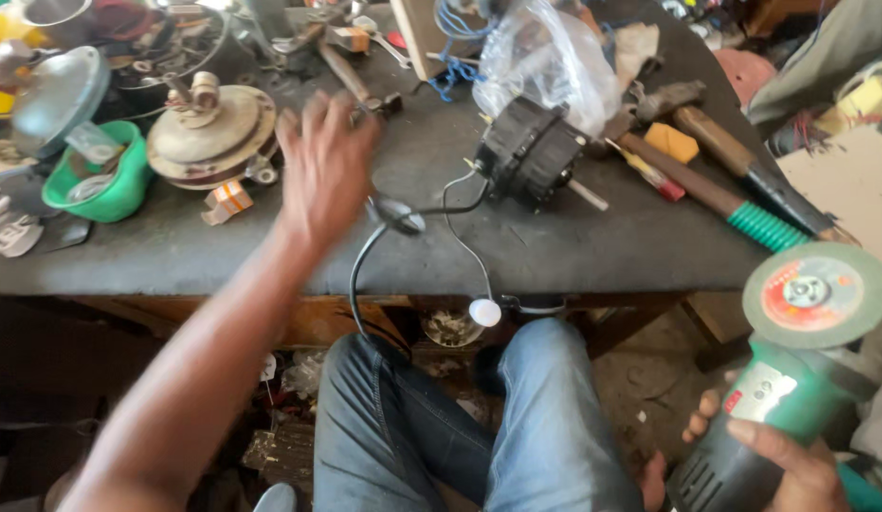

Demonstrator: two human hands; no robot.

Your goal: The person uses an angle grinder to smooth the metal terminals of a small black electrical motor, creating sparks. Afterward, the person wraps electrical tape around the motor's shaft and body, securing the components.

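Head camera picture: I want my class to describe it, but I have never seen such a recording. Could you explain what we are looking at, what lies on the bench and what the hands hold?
The one picture comes from a camera worn on a person's head, looking down past their jeans-clad knees at a dark workbench. There is no machine here, only two bare hands. The left hand reaches out over the bench, blurred by motion, fingers spread and holding nothing. The right hand, low at the right edge, grips a green angle grinder with a round grinding disc. On the bench lie a black electric motor with wires, a clear plastic bag, hammers, a green bowl, and a round metal part. At top right, part of another person's clothing shows.
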